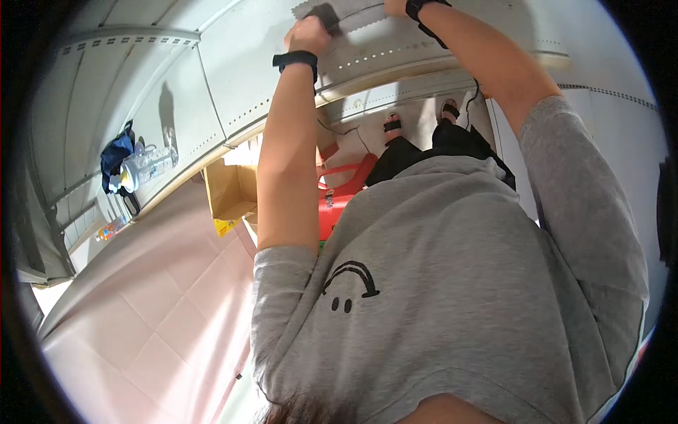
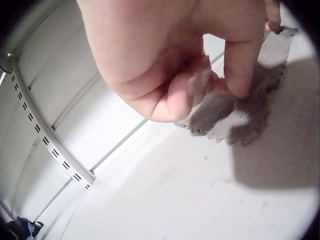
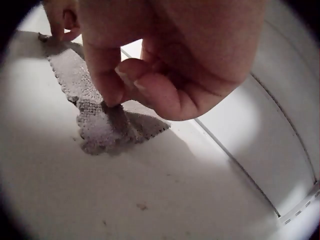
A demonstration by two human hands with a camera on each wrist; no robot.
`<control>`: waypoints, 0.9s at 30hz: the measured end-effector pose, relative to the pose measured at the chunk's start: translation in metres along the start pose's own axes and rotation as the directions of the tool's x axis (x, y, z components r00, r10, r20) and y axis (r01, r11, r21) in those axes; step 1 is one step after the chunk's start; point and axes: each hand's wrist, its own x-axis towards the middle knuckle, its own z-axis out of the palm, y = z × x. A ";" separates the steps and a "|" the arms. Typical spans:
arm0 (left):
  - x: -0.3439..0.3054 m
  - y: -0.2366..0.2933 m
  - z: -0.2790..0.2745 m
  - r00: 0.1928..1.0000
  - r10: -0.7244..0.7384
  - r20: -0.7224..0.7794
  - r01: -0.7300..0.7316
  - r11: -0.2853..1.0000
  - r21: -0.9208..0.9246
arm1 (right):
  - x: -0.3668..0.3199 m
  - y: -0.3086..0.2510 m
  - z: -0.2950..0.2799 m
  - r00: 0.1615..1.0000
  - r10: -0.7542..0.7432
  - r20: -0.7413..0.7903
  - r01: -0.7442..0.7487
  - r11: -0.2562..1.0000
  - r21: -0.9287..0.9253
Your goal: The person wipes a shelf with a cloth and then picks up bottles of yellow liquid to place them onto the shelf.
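Observation:
A grey cloth (image 1: 361, 17) with a jagged edge is stretched between both hands over the pale metal shelf (image 1: 381, 44). My left hand (image 1: 308, 35) pinches one end of it between thumb and fingers. At the other end, my right hand (image 1: 396, 8) grips the cloth, mostly cut off by the top of the head view. In the left wrist view, a bunched corner of the cloth (image 2: 240, 122) hangs below the fingertips, close over the surface. The right wrist view shows the cloth's textured weave (image 3: 95, 117) gathered under the pinching fingers.
To the left on the shelf lie a clear plastic bottle (image 1: 152, 166), a dark blue bag (image 1: 116, 155) and a small orange-labelled bottle (image 1: 111, 227). Below the shelf edge are a cardboard box (image 1: 229, 191) and a red container (image 1: 339, 205). A perforated upright (image 2: 47, 135) borders the shelf.

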 end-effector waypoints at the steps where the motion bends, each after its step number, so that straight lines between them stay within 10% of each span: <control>1: -0.001 0.004 0.001 1.000 0.016 -0.001 -0.016 1.000 0.002 | -0.006 0.007 0.001 0.999 0.010 0.038 -0.010 1.000 0.000; 9: -0.038 0.054 -0.006 0.832 0.470 0.295 -0.432 0.882 -0.189 | -0.090 0.067 0.035 0.993 -0.073 0.093 0.058 0.985 0.161; 14: -0.032 0.078 -0.010 0.788 0.473 0.393 -0.438 0.880 -0.183 | -0.106 0.077 0.043 0.999 -0.050 -0.006 0.051 0.989 0.140; 22: 0.024 0.102 -0.012 0.979 0.175 0.106 -0.196 0.952 0.235 | -0.026 0.104 0.051 0.956 0.096 -0.277 -0.039 0.978 0.204; 27: 0.036 0.120 -0.005 0.989 0.140 0.047 -0.147 0.972 0.184 | -0.024 0.115 0.016 0.953 0.295 -0.070 -0.267 0.925 0.270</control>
